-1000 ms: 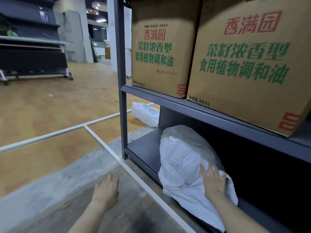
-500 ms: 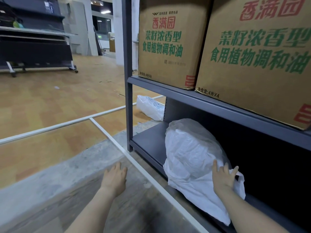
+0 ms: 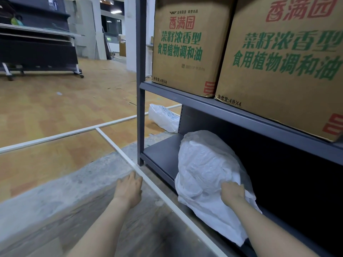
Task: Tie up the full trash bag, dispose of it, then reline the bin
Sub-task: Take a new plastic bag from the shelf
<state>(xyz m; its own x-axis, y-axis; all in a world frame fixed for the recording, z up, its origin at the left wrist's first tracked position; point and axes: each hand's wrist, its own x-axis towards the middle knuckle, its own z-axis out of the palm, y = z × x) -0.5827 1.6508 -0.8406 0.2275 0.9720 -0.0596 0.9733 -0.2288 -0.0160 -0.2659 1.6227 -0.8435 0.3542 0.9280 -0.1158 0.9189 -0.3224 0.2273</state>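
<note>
A bulky bundle of white plastic bags [image 3: 204, 164] lies on the bottom shelf [image 3: 163, 156] of a grey metal rack. My right hand [image 3: 233, 192] has its fingers curled into the plastic at the bundle's lower right side, gripping it. My left hand [image 3: 129, 190] hovers over the floor to the left of the rack, fingers loosely together and holding nothing. No trash bin is in view.
Two large cardboard boxes [image 3: 185, 43] with green lettering stand on the shelf above the bundle. Another white plastic bag [image 3: 163, 117] lies on the floor behind the rack. A white floor strip [image 3: 118, 149] runs past the rack's post [image 3: 140, 89]. A dark wheeled unit [image 3: 37, 49] stands far left.
My right hand went from lying flat on the bundle to closing its fingers into the plastic. The view moved closer to the rack, and my left hand edged forward.
</note>
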